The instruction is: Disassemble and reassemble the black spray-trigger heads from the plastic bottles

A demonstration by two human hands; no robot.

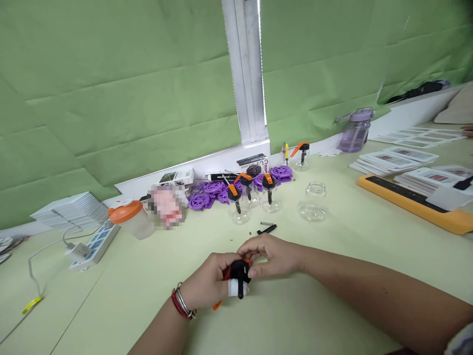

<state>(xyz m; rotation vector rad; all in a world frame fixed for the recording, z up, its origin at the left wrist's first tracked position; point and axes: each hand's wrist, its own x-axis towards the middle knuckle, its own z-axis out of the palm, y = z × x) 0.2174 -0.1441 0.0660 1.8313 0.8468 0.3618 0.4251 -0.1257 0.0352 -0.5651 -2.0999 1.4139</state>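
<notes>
My left hand (209, 282), with a white wrap on the thumb, is closed round a black and orange pump top (239, 271). A black stem points toward me from it. My right hand (271, 259) touches the far and right sides of the same part with its fingers and thumb. Just beyond my right hand lie a small spring (266, 224) and a black plastic piece (267, 230). Farther back, several clear jars with black and orange tops (269, 182) stand together. An open glass jar (313, 209) is to their right.
Purple plastic parts (199, 201) and boxes (177, 176) lie along the wall. At left are an orange-lidded cup (135, 224), a power strip (98, 246) and cables. An orange and black tool (406, 199), stacked cards (384, 162) and a purple bottle (354, 133) are at right.
</notes>
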